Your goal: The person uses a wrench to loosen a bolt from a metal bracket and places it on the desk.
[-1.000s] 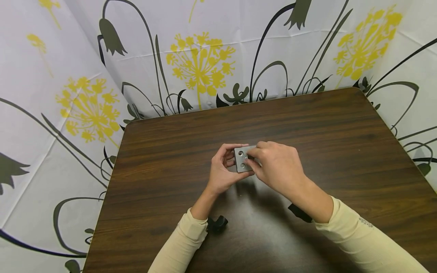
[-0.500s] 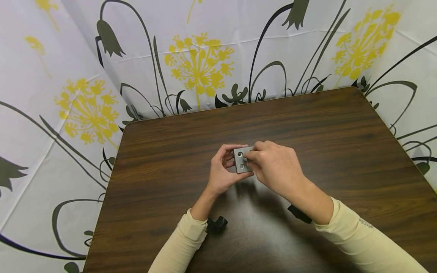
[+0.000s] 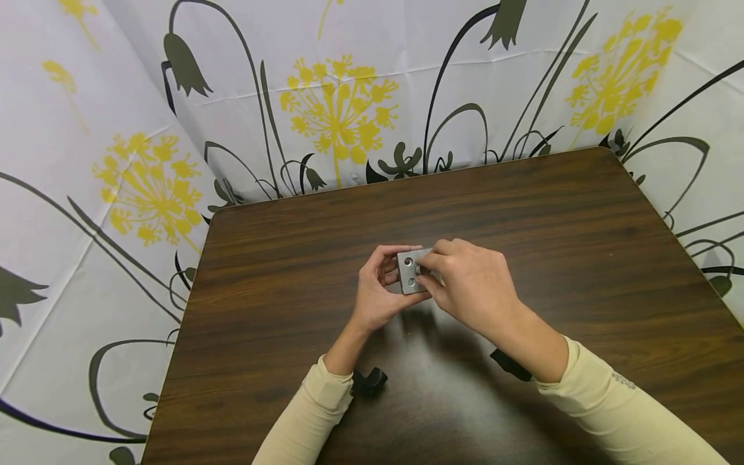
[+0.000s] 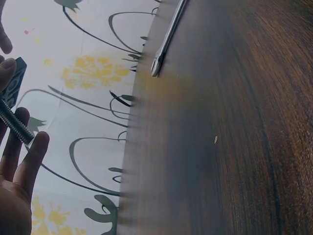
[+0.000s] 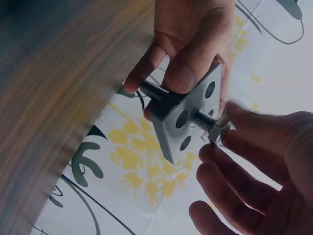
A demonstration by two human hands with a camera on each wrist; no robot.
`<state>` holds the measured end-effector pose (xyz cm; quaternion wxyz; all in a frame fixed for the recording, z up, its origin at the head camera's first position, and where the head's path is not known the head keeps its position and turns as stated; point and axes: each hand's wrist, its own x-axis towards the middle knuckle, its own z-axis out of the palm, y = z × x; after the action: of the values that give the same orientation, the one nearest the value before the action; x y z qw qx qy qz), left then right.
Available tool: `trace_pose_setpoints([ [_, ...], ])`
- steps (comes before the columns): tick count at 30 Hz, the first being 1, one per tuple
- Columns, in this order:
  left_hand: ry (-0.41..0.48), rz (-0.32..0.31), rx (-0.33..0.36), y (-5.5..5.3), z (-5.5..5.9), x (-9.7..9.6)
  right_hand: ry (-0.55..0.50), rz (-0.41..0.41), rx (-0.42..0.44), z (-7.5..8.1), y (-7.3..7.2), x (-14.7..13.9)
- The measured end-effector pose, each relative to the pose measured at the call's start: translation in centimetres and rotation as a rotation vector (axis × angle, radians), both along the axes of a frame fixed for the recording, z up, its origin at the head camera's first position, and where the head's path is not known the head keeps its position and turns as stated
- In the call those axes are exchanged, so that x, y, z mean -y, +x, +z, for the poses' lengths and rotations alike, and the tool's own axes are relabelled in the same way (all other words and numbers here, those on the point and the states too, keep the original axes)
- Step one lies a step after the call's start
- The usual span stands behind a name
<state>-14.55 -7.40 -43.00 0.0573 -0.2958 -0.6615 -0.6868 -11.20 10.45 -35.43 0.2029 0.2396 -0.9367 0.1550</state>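
In the head view my left hand (image 3: 374,297) holds a small grey metal plate (image 3: 407,276) by its edges, raised over the table. Several round holes pierce the plate. A bolt (image 5: 204,121) passes through it in the right wrist view, with threads showing on the near side. My right hand (image 5: 254,171) pinches the hex head of that bolt between thumb and fingers. From the plate's other face juts a threaded shaft (image 5: 155,92), near the left fingers; the left wrist view shows this threaded shaft (image 4: 17,127) too.
The brown wood-grain table (image 3: 279,258) lies beneath both hands. A long shiny metal tool (image 4: 168,39) rests on it in the left wrist view. Flowered white cloth (image 3: 250,116) hangs behind. Black wrist gear shows by the left sleeve (image 3: 316,407) and right forearm.
The right fingertips have shifted slightly at the bolt head, closing inward and then back out. The left hand and plate have stayed nearly in place.
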Motion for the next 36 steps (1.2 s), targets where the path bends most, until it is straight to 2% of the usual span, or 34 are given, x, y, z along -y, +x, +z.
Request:
trace_pose_setpoints([
  [5,0.005,-0.001,-0.009,-0.05,0.00,0.02,-0.001,-0.040,0.034,0.03,-0.11,0.09],
  [11,0.001,-0.001,-0.011,-0.04,-0.02,0.07,-0.005,0.009,0.017,0.11,0.01,0.05],
  [16,0.004,0.003,-0.014,-0.05,0.01,0.07,-0.012,-0.044,0.026,0.18,0.02,0.11],
  [23,-0.002,0.005,-0.006,0.01,0.27,0.13,-0.002,-0.016,0.062,0.38,0.13,0.19],
  [29,-0.003,0.007,-0.012,-0.01,0.36,0.06,-0.002,-0.060,0.058,0.52,0.20,0.13],
  [36,-0.003,0.001,-0.001,0.02,0.22,0.02,-0.003,-0.018,0.040,0.43,0.36,0.00],
])
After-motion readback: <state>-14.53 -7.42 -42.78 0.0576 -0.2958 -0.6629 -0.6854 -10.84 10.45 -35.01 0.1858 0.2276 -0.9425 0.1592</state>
